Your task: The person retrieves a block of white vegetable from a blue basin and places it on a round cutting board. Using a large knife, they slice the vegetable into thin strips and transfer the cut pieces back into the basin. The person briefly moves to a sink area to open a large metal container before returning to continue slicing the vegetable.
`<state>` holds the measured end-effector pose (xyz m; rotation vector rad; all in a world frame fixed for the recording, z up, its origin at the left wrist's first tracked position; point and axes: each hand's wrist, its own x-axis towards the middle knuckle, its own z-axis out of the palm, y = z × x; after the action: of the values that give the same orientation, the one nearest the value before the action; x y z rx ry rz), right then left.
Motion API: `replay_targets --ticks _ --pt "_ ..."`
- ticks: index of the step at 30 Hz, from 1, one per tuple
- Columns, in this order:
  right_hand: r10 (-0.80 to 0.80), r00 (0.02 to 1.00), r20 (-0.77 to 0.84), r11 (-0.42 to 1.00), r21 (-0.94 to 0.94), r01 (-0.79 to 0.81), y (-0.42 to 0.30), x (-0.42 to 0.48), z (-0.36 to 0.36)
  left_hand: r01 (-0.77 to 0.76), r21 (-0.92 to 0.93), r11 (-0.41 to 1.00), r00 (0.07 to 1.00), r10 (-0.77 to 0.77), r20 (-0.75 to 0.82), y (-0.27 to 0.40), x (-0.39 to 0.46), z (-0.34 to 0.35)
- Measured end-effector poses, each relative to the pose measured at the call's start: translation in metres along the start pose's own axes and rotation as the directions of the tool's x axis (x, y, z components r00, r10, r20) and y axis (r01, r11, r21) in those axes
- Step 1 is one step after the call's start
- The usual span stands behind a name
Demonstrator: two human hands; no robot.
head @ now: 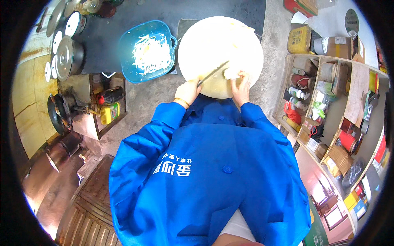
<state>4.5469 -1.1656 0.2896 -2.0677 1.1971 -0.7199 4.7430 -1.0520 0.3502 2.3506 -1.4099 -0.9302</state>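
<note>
My left hand (187, 91) grips the handle of a kitchen knife (214, 73). Its blade is seen nearly edge-on and slants away to the right over a round white cutting board (203, 40). My right hand (241, 87) holds a pale piece of food (230, 73) on the board, close to the right of the blade. Glare washes out much of the board, so the food's kind is unclear. Some pale yellowish scraps (243, 28) lie near the board's far right edge. To the left, a blue plastic basin (124, 58) holds shredded white strips (152, 55).
Lidded metal pots (66, 58) stand at the far left of the dark counter (101, 37). A wok (55, 113) and an oil jug (110, 113) are lower left. A slatted wooden piece (89, 203) lies below. Open wooden shelves (332, 70) full of goods line the right.
</note>
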Motion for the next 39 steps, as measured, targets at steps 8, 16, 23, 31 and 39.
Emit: replay_targets --ticks 8,16,23,31,39 --pt "-0.007 0.929 0.371 0.999 -0.027 0.018 0.001 0.046 -0.024 0.076 -0.098 0.992 0.991 -0.086 -0.107 0.002 -0.017 -0.005" --pt "0.577 0.617 0.535 0.658 0.142 -0.740 0.004 0.049 -0.020 0.093 -0.057 0.994 0.992 -0.088 0.085 0.006 -0.024 0.009" --pt "0.350 0.932 0.094 0.933 -0.123 -0.338 0.004 0.036 -0.011 0.121 0.007 0.993 0.986 -0.121 0.119 0.019 -0.021 0.007" --pt "0.130 0.990 0.058 0.970 -0.213 -0.115 -0.004 0.041 -0.007 0.100 0.022 0.995 0.992 -0.101 0.080 0.043 -0.019 -0.002" --pt "-0.001 0.999 0.041 0.947 -0.321 0.014 -0.008 0.045 0.006 0.083 0.050 0.995 0.994 -0.086 0.061 0.034 -0.010 0.011"
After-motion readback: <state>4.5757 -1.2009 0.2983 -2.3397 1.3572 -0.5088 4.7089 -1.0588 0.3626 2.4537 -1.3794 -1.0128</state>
